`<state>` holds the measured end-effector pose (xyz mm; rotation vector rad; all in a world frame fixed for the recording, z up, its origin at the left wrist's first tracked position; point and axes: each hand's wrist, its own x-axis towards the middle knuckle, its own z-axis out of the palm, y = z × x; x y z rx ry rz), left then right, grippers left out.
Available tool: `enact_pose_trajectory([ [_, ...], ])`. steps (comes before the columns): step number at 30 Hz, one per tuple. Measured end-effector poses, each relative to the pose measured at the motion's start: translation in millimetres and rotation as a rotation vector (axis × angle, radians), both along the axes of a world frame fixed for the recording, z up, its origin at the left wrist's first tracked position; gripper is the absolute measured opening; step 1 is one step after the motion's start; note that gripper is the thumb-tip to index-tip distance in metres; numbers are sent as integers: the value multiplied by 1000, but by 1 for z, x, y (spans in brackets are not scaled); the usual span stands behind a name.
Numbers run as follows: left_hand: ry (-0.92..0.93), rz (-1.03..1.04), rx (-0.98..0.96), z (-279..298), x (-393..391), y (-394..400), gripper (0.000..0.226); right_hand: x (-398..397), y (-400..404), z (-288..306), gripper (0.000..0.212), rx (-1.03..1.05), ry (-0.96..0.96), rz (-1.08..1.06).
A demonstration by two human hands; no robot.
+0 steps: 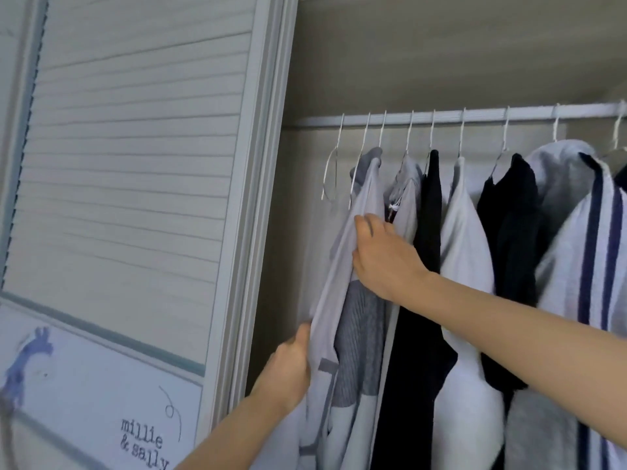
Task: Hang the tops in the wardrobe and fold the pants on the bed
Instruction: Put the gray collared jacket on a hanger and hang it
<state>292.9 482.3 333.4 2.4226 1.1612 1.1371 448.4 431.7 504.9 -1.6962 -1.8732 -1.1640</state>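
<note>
The light grey top [342, 266] hangs on a white hanger on the rail [441, 115], and it is the first top from the rail's left end. Only one bare hanger [329, 174] hangs further toward that end, just beside it. The right hand [383, 256] is high up on the top, not far below the rail, and its grip pinches the cloth near the shoulder. The left hand [291, 364] is lower down, well under the rail, and its grip holds the left edge of the same top. It looks like the step now is making this top hang neat and straight. To do it well, the high hand should keep the shoulder sitting on the hanger while the low hand pulls the cloth gently down and flat. Pulling too hard could slide the top off the hanger, so a soft tug is best. The hook should stay fully over the rail. More tops hang further along the rail to the right: a black top [429, 212], a white top [464, 239], another dark one, and a striped top [590, 252] near the rail's right end. The wardrobe door [135, 130] stands open past the rail's left end. No pants and no bed can be seen here.
</note>
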Motion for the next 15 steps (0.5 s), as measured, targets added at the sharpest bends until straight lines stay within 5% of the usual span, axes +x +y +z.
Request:
enact_pose_trajectory([
  [7,-25,73,-89,-36,-23,-48,46,-14,-42,-59,56,-68,84,154],
  [15,-222,232,-65,-67,-70,-177,32,-49,-132,-147,55,-149,389,620],
])
